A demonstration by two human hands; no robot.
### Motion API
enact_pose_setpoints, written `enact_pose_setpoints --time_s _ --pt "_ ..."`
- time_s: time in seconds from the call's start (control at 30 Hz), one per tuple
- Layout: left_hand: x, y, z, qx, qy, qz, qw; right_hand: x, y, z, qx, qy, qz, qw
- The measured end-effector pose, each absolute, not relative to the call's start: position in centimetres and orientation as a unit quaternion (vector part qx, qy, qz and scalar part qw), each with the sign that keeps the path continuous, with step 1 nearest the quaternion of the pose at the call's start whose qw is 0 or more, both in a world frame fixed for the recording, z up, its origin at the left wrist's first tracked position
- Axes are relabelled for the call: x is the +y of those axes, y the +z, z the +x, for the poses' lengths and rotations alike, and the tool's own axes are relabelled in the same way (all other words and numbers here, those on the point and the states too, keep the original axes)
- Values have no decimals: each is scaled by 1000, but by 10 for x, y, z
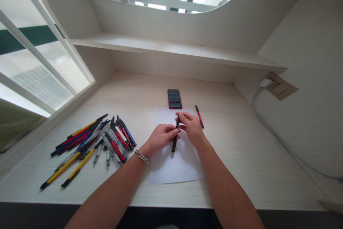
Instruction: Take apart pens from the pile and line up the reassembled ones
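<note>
Both of my hands hold one black pen point(175, 142) over a white sheet of paper point(174, 164) on the desk. My left hand point(160, 137), with a ring and a chain bracelet at the wrist, grips the pen's middle. My right hand point(190, 127) pinches its upper end between thumb and fingers. The pen stands nearly upright, its lower end pointing toward me. A red pen point(199, 116) lies on the desk just right of my right hand.
A pile of several pens point(93, 143) in red, blue, yellow and black lies at the left. A dark phone point(174, 99) rests beyond the paper. A wall socket point(278, 86) with a plug and grey cable point(281, 139) is on the right. A shelf point(174, 48) runs above the desk.
</note>
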State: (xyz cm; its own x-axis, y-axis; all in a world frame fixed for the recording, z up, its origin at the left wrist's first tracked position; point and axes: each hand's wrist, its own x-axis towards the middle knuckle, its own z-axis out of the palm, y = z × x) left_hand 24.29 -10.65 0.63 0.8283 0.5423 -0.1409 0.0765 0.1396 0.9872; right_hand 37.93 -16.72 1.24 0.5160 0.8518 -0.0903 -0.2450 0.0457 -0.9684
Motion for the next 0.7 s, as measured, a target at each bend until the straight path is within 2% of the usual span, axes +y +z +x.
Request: enact_pose_setpoints --time_s 0.1,0.27,0.43,0.7 --pt "-106 4 243 248 161 640 709 -167 14 379 -282 428 -541 667" --pt "-105 1 243 255 186 657 685 -167 13 379 -263 371 -580 676" --pt "-106 6 243 250 178 651 695 -169 16 377 -279 421 -549 666" --pt "-106 -1 243 260 188 690 648 -165 10 378 -282 354 -581 677"
